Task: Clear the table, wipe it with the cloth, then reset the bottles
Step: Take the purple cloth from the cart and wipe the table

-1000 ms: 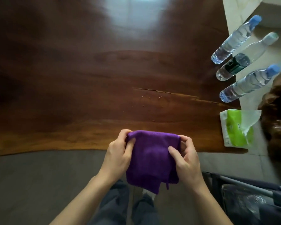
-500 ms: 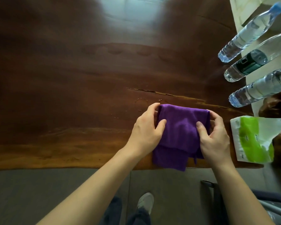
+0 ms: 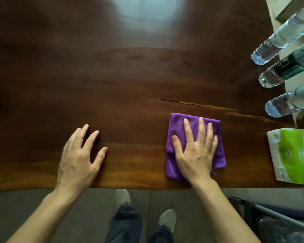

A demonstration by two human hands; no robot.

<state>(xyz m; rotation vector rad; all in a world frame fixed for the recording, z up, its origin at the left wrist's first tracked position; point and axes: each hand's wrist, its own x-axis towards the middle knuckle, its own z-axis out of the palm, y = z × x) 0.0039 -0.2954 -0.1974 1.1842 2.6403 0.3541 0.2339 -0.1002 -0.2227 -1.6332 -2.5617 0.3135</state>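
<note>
A folded purple cloth lies on the dark wooden table near its front edge. My right hand presses flat on the cloth with fingers spread. My left hand rests open on the bare wood to the left, apart from the cloth. Three clear water bottles stand at the table's right end: a far one, a middle one with a dark green label, and a near one. Their caps are cut off by the frame edge.
A green and white tissue pack lies at the right front corner, right of the cloth. A long crack runs through the wood just behind the cloth. Grey floor, my legs and shoes show below the table edge.
Both hands held the folded cloth at the table edge; now it lies flat on the table. My right hand pressed down on it, and my left hand let go and moved left.
</note>
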